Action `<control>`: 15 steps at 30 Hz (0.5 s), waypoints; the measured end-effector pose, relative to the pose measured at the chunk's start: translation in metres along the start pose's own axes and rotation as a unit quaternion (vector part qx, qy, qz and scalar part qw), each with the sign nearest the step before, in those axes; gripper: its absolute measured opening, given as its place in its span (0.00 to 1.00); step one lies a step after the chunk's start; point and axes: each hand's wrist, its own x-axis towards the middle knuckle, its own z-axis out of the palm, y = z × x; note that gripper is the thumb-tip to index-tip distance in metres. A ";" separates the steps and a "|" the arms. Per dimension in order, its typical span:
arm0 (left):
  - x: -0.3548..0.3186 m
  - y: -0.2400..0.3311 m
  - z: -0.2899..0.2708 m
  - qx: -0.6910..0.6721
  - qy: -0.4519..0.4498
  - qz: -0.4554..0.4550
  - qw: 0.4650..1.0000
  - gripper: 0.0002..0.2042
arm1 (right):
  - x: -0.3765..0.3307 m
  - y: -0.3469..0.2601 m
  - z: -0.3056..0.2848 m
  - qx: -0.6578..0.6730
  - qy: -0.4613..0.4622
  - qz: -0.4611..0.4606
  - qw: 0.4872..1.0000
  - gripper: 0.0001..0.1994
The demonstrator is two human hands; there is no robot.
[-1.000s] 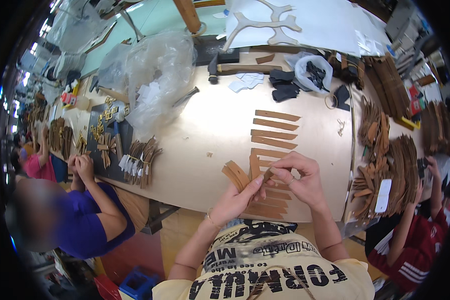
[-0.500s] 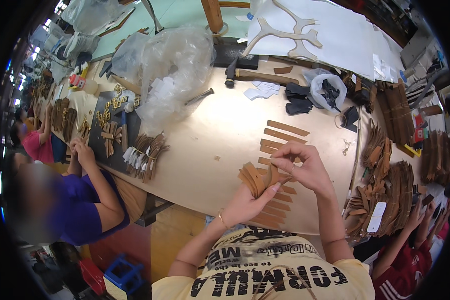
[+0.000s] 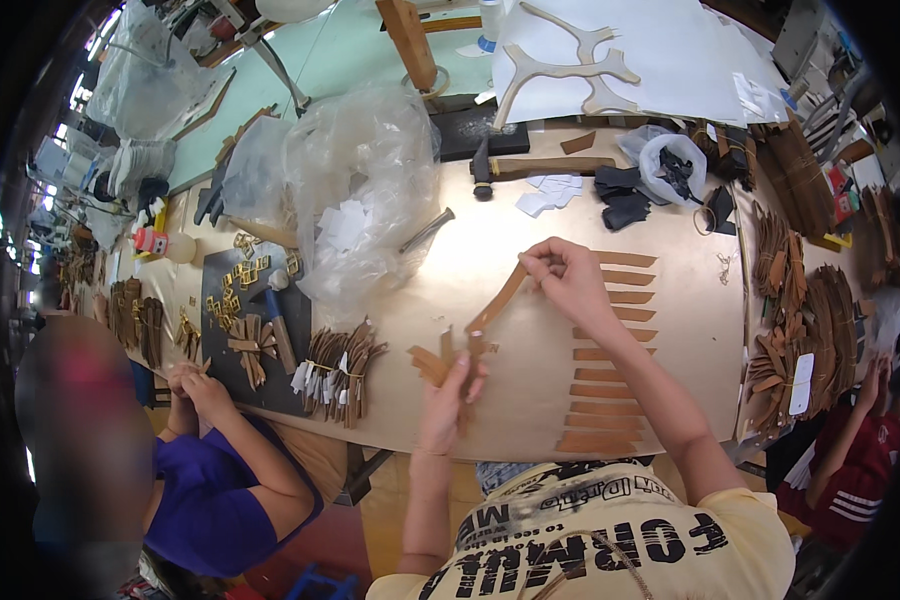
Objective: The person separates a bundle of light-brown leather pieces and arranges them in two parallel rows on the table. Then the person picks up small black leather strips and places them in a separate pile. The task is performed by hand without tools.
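Your left hand (image 3: 450, 395) is closed around a fanned bundle of tan leather strips (image 3: 440, 365), held upright just above the near edge of the counter (image 3: 490, 300). The fan keeps the strip ends separated, likely so one can be taken at a time.

Your right hand (image 3: 570, 280) is pinching the far end of a single strip (image 3: 500, 297) between thumb and fingertips. That strip runs diagonally down to the bundle, its lower end at or in the fan; can't tell if it's fully free.

Right of that hand: a column of laid-out strips (image 3: 610, 360) flat on the counter, running near to far, roughly parallel and spaced apart, which looks like deliberate sorting so each piece stays separate.

Around it:
- crumpled clear plastic bag (image 3: 360, 190) to the far left of your hands
- hammer (image 3: 530, 167) at the far side, well apart from both hands
- tied bundles of strips (image 3: 335, 365) left of your left hand, more piled brown pieces (image 3: 800, 330) at the right edge
- a co-worker's hands (image 3: 195, 385) at the left, by a dark mat (image 3: 255, 300) with small brass buckles on it
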 end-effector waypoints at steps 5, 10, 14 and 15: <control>0.003 0.008 -0.044 -0.066 0.074 0.037 0.994 0.18 | -0.009 -0.001 -0.017 -0.313 0.027 -0.042 0.949 0.11; 0.007 0.017 -0.039 -0.074 0.089 0.065 0.991 0.17 | -0.012 0.007 -0.028 -0.451 -0.026 -0.290 0.844 0.19; 0.007 0.025 -0.019 -0.088 0.055 0.051 0.993 0.18 | -0.014 0.033 0.011 -0.502 -0.136 -0.316 0.793 0.28; 0.003 0.027 -0.016 -0.090 0.047 0.048 0.994 0.18 | -0.023 0.039 0.017 -0.503 -0.143 -0.285 0.803 0.31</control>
